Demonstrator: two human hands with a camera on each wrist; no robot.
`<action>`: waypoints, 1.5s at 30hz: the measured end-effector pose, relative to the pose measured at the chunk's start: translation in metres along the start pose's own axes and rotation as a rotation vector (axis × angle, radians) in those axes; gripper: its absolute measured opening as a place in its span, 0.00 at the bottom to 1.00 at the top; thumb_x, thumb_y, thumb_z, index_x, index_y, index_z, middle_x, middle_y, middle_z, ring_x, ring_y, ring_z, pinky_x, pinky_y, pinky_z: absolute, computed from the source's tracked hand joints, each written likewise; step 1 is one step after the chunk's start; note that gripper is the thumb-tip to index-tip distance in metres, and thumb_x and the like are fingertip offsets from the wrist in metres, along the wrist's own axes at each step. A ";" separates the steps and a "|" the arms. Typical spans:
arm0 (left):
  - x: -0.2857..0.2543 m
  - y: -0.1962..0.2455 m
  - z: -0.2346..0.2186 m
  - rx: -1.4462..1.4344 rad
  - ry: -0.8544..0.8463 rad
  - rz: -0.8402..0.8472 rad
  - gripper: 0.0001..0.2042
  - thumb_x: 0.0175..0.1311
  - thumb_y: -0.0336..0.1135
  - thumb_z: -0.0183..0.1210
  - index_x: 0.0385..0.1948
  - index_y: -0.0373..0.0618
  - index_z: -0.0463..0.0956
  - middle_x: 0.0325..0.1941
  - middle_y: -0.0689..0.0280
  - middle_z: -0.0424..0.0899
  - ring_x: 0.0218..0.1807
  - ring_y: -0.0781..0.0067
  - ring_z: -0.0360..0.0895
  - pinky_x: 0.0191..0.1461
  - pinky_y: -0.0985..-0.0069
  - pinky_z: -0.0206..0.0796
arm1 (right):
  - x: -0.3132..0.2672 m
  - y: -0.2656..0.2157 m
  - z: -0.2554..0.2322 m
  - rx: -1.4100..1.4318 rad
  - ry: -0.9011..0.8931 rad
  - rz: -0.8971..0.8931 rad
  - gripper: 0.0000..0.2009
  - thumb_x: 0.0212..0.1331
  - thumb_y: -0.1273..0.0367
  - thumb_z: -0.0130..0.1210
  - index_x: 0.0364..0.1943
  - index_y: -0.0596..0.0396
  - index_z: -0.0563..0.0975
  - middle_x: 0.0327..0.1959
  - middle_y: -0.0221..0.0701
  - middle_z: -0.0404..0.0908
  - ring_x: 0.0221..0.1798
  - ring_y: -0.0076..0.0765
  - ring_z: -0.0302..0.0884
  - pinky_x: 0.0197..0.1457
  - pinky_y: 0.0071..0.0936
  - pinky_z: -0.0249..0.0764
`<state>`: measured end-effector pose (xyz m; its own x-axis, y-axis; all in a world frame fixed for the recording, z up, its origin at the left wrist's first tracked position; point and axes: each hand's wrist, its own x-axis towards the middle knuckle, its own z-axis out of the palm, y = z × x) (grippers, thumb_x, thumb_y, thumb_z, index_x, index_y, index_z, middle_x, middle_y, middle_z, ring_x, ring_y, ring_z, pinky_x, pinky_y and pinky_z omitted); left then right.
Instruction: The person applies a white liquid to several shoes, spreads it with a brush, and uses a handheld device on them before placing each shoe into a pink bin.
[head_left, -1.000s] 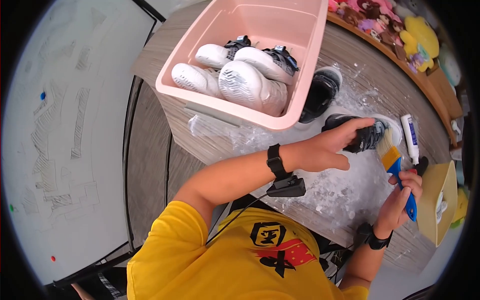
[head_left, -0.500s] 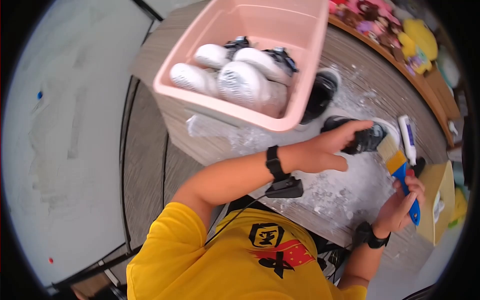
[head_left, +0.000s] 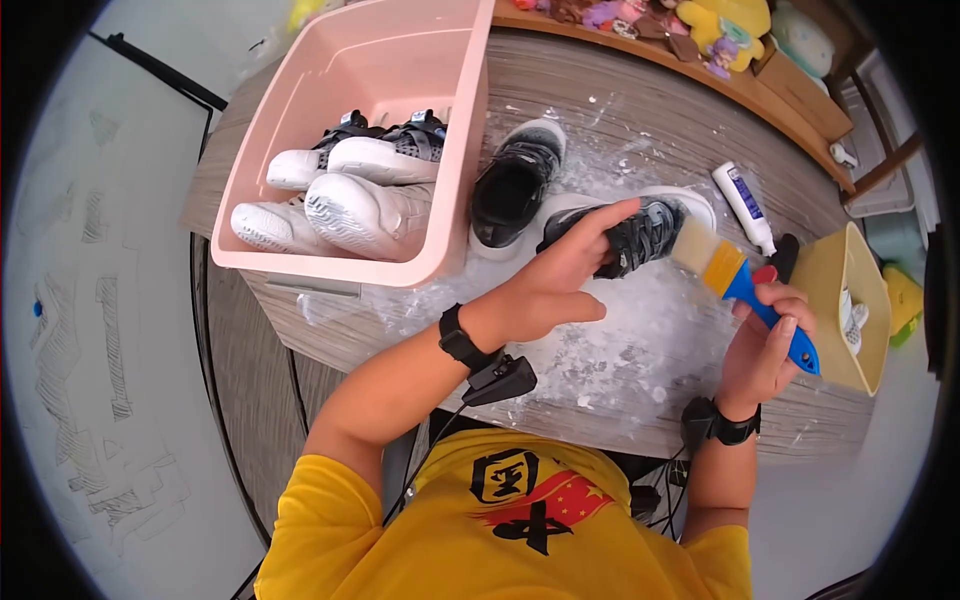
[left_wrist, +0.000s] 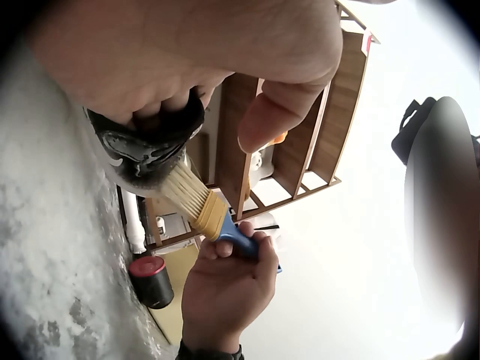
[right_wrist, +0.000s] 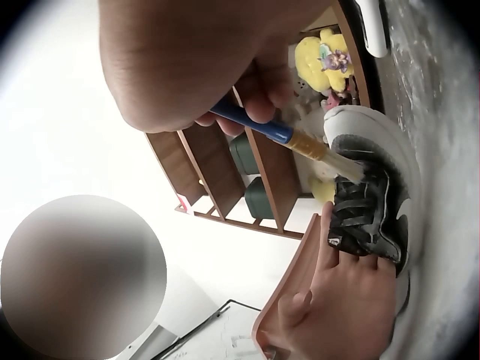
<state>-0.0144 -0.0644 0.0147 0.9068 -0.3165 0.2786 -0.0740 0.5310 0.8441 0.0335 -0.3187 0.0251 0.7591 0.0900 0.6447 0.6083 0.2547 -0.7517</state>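
Note:
In the head view, a black shoe with a white sole lies on the powder-streaked table. My left hand holds it at its opening; some fingers reach inside, their tips hidden, and the thumb stands away. The right hand grips the blue handle of a brush, its bristles beside the toe. Across the left wrist view, the brush touches or nearly touches the shoe. From the right wrist, the bristles overlap the front of the laces on the shoe.
A second black shoe stands left of the held one. Several white-soled shoes lie in a pink bin. To the right are a white tube and a yellow container; a shelf with plush toys borders the back.
The head view has turned, so the table and its objects appear farther left. My left hand keeps its hold on the shoe, and the brush stays in the right hand near the toe.

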 end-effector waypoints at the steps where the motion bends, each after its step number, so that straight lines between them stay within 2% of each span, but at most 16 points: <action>1: 0.000 0.001 0.000 0.003 -0.001 -0.002 0.47 0.44 0.17 0.52 0.74 0.38 0.42 0.74 0.57 0.55 0.77 0.63 0.50 0.78 0.68 0.37 | -0.001 0.003 0.001 -0.036 0.050 -0.038 0.08 0.71 0.68 0.44 0.44 0.60 0.68 0.44 0.46 0.75 0.36 0.36 0.73 0.46 0.34 0.72; 4: 0.000 0.001 0.000 -0.006 0.009 -0.002 0.48 0.44 0.18 0.52 0.74 0.38 0.41 0.75 0.57 0.54 0.77 0.63 0.50 0.79 0.67 0.36 | -0.001 0.010 0.008 -0.117 0.007 -0.080 0.08 0.71 0.68 0.44 0.44 0.60 0.68 0.46 0.46 0.75 0.37 0.36 0.73 0.48 0.35 0.72; 8: -0.001 0.000 0.000 -0.015 0.022 -0.006 0.48 0.44 0.19 0.53 0.75 0.38 0.41 0.75 0.57 0.54 0.78 0.63 0.49 0.79 0.67 0.35 | -0.001 0.004 0.009 -0.153 -0.131 -0.028 0.07 0.71 0.68 0.45 0.43 0.60 0.68 0.46 0.46 0.76 0.38 0.35 0.73 0.46 0.33 0.73; 12: -0.001 0.003 0.000 0.004 0.023 -0.042 0.48 0.44 0.19 0.53 0.75 0.38 0.40 0.75 0.57 0.53 0.78 0.64 0.49 0.79 0.67 0.35 | -0.001 -0.003 0.006 -0.150 -0.170 0.038 0.09 0.71 0.67 0.44 0.41 0.59 0.69 0.43 0.44 0.76 0.36 0.34 0.73 0.42 0.31 0.73; 15: -0.002 0.001 -0.001 0.009 0.024 -0.038 0.48 0.44 0.19 0.53 0.75 0.38 0.40 0.75 0.57 0.53 0.78 0.64 0.49 0.79 0.67 0.35 | -0.003 -0.005 -0.001 -0.031 -0.144 0.053 0.09 0.71 0.66 0.44 0.42 0.58 0.69 0.43 0.45 0.76 0.36 0.34 0.72 0.41 0.30 0.73; 18: -0.001 0.000 -0.002 0.000 -0.003 -0.019 0.48 0.44 0.19 0.53 0.75 0.37 0.40 0.75 0.57 0.53 0.78 0.63 0.49 0.79 0.67 0.35 | -0.005 0.000 0.003 -0.035 -0.022 -0.044 0.09 0.71 0.65 0.44 0.43 0.58 0.68 0.44 0.46 0.75 0.37 0.36 0.73 0.42 0.31 0.73; 21: 0.000 0.000 0.002 0.014 0.029 -0.033 0.50 0.39 0.21 0.53 0.74 0.37 0.42 0.75 0.55 0.55 0.78 0.61 0.50 0.79 0.66 0.36 | -0.002 0.007 0.007 -0.080 0.045 -0.112 0.09 0.72 0.65 0.45 0.44 0.58 0.67 0.46 0.47 0.75 0.38 0.38 0.73 0.45 0.33 0.73; 24: 0.000 0.002 0.004 0.018 0.045 -0.052 0.50 0.39 0.21 0.53 0.74 0.36 0.41 0.75 0.55 0.56 0.78 0.61 0.50 0.79 0.65 0.35 | -0.002 0.009 0.010 -0.096 0.010 -0.080 0.09 0.72 0.65 0.45 0.45 0.58 0.67 0.47 0.47 0.74 0.39 0.38 0.74 0.47 0.36 0.73; 30: 0.001 0.001 0.004 0.007 0.059 -0.031 0.51 0.38 0.22 0.53 0.74 0.37 0.41 0.75 0.55 0.55 0.78 0.61 0.50 0.80 0.66 0.34 | -0.003 0.001 0.012 -0.137 -0.155 0.006 0.08 0.71 0.68 0.45 0.44 0.59 0.68 0.46 0.45 0.75 0.39 0.36 0.74 0.47 0.34 0.73; 33: 0.000 0.002 0.005 -0.002 0.066 -0.051 0.51 0.38 0.22 0.53 0.74 0.37 0.41 0.75 0.56 0.55 0.78 0.61 0.49 0.80 0.66 0.34 | -0.002 -0.002 0.012 -0.136 -0.176 0.025 0.07 0.71 0.69 0.44 0.42 0.60 0.69 0.45 0.44 0.76 0.38 0.34 0.74 0.46 0.33 0.74; 36: -0.001 -0.001 0.000 0.002 0.011 -0.028 0.49 0.43 0.18 0.53 0.75 0.38 0.40 0.75 0.58 0.55 0.78 0.64 0.49 0.79 0.66 0.36 | -0.001 -0.005 0.010 -0.133 -0.186 0.064 0.07 0.70 0.70 0.44 0.40 0.60 0.70 0.44 0.44 0.76 0.36 0.32 0.74 0.44 0.31 0.74; 42: 0.000 -0.004 0.001 -0.041 0.038 -0.012 0.48 0.43 0.18 0.52 0.75 0.39 0.42 0.73 0.59 0.57 0.76 0.64 0.52 0.78 0.68 0.37 | -0.004 -0.010 -0.003 0.004 -0.163 0.126 0.07 0.70 0.69 0.46 0.40 0.60 0.69 0.43 0.46 0.76 0.33 0.31 0.73 0.41 0.30 0.74; 45: 0.001 0.000 0.005 -0.026 0.078 -0.042 0.50 0.38 0.20 0.51 0.74 0.37 0.42 0.74 0.55 0.56 0.77 0.60 0.51 0.79 0.65 0.35 | -0.001 -0.004 0.004 0.005 -0.048 -0.065 0.07 0.70 0.69 0.46 0.42 0.60 0.69 0.43 0.46 0.76 0.34 0.33 0.74 0.42 0.31 0.75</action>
<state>-0.0157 -0.0684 0.0175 0.9386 -0.2772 0.2054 -0.0249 0.5393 0.8418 0.0297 -0.3161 0.0277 0.7063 0.1191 0.6978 0.6544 0.2658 -0.7079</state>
